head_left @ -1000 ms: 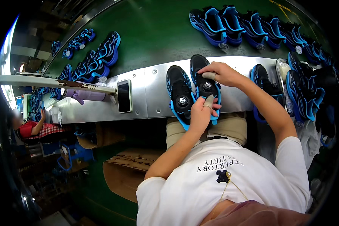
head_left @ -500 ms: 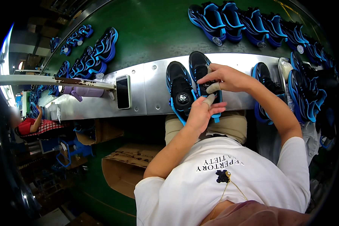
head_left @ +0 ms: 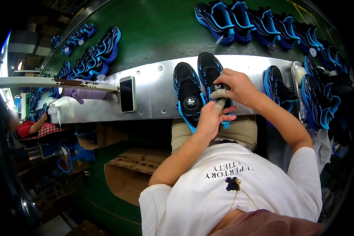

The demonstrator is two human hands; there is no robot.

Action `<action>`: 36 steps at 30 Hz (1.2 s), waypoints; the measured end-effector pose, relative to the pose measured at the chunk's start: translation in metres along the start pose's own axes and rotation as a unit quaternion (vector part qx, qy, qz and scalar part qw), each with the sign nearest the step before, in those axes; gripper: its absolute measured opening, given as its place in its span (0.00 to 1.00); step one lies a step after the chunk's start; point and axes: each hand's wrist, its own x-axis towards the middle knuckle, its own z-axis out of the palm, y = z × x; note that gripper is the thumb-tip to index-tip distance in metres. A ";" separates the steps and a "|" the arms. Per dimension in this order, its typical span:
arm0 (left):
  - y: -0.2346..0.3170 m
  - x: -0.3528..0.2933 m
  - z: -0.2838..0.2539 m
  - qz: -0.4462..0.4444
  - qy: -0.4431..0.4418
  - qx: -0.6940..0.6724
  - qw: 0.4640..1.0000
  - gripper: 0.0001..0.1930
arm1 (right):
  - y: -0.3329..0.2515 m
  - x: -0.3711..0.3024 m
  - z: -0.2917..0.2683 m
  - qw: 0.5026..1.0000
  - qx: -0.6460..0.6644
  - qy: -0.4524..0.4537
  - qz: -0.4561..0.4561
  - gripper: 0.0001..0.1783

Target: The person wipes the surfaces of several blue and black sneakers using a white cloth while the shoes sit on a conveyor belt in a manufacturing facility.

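Observation:
Two black and blue sneakers stand side by side on a metal ledge in front of me, toes pointing away. On the left sneaker [head_left: 183,75] a round shiny dial [head_left: 191,103] sits over the tongue. Both my hands are at the right sneaker [head_left: 208,64]. The fingers of my right hand [head_left: 238,87] are closed at a dark round dial [head_left: 217,87] on its tongue. My left hand [head_left: 212,120] holds the sneaker's collar near the heel, thumb toward the tongue and fingers along the right side. Tan covers wrap some fingertips. My hands partly hide the opening.
A phone [head_left: 127,94] lies left on the ledge, beside a purple bottle [head_left: 84,93] and a white metal bar [head_left: 39,83]. More sneakers [head_left: 278,84] stand to the right; rows of sneakers [head_left: 240,23] line the green surface beyond. A cardboard box [head_left: 126,175] sits lower left.
My right hand has shifted slightly toward me, its fingers closing at the tongue, where a dial now shows. My left hand stays at the collar, its thumb nearer the right hand.

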 end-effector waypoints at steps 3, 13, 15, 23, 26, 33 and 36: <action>0.002 -0.001 0.004 0.012 0.003 0.009 1.000 0.14 | 0.001 0.009 -0.017 0.997 0.042 -0.054 -0.026 0.17; 0.008 -0.004 -0.001 -0.019 -0.001 0.004 1.000 0.14 | 0.005 0.009 -0.017 0.997 0.016 -0.045 -0.067 0.17; 0.011 -0.006 0.001 -0.038 0.010 0.016 0.999 0.15 | 0.005 0.012 -0.021 0.989 0.072 -0.086 -0.095 0.17; 0.006 -0.004 0.003 -0.024 0.013 0.002 1.000 0.14 | -0.004 -0.011 0.010 0.998 0.021 0.052 0.037 0.14; 0.008 -0.004 0.004 -0.029 0.012 0.011 0.999 0.13 | 0.004 0.002 -0.014 0.995 0.070 -0.022 -0.072 0.16; -0.014 0.002 0.021 0.047 0.043 -0.031 0.997 0.11 | -0.004 -0.012 0.018 0.998 -0.013 0.057 0.029 0.17; 0.009 -0.015 0.014 -0.003 -0.002 0.117 0.993 0.16 | -0.004 -0.014 0.016 0.993 0.057 0.090 0.042 0.15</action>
